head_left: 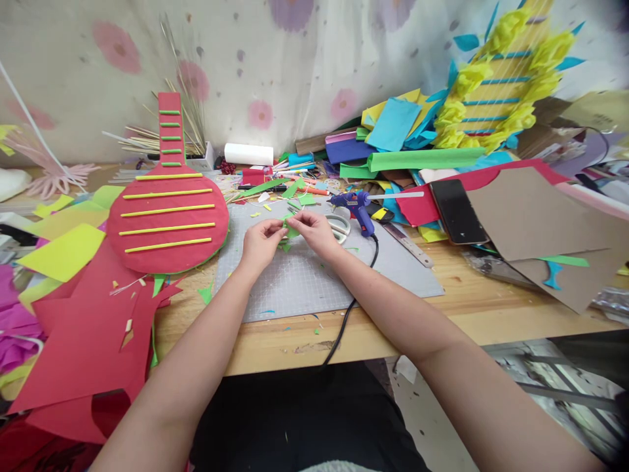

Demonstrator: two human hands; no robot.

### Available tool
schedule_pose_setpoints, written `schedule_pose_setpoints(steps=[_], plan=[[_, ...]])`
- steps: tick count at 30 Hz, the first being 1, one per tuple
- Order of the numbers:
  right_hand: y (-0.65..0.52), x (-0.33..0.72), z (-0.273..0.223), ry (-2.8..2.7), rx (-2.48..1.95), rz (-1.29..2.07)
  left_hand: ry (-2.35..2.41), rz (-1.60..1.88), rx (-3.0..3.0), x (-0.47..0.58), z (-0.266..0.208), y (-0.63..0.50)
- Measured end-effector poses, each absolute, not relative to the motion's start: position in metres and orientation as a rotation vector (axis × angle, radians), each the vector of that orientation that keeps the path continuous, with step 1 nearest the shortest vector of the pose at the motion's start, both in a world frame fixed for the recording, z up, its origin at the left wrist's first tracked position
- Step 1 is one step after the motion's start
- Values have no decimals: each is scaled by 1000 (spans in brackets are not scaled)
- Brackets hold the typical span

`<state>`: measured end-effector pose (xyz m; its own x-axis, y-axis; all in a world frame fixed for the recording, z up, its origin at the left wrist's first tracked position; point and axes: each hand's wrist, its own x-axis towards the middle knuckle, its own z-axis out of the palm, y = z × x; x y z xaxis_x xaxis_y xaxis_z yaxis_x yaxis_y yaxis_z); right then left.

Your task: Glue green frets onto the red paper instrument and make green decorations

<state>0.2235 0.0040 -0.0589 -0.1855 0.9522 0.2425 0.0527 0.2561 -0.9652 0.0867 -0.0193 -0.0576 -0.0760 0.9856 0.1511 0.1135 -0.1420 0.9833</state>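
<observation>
My left hand [262,244] and my right hand [315,231] meet over the grey cutting mat [295,288]. Fingertips of both hands pinch a small piece of green paper [291,231] between them; its exact shape is partly covered by the fingers. Just behind my right hand lies a pair of scissors with pale handles [340,226]. A blue glue gun [358,210] with a white glue stick in its back rests on the mat to the right, its black cord running to the table's front edge. Small green scraps lie around my hands.
On the left, a red lute-shaped paper craft [167,226] with yellow strips lies over red paper sheets [93,328]. A metal ruler [407,244], a phone [458,211] and brown cardboard [531,216] are on the right. A yellow-flowered instrument craft [501,92] leans at the back.
</observation>
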Motion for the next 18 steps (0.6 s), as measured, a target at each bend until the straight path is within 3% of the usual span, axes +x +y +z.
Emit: schedule_pose_setpoints(steps=[18], plan=[[0, 218, -61, -1442, -874, 1283, 1133, 1335, 967, 91, -53, -23]])
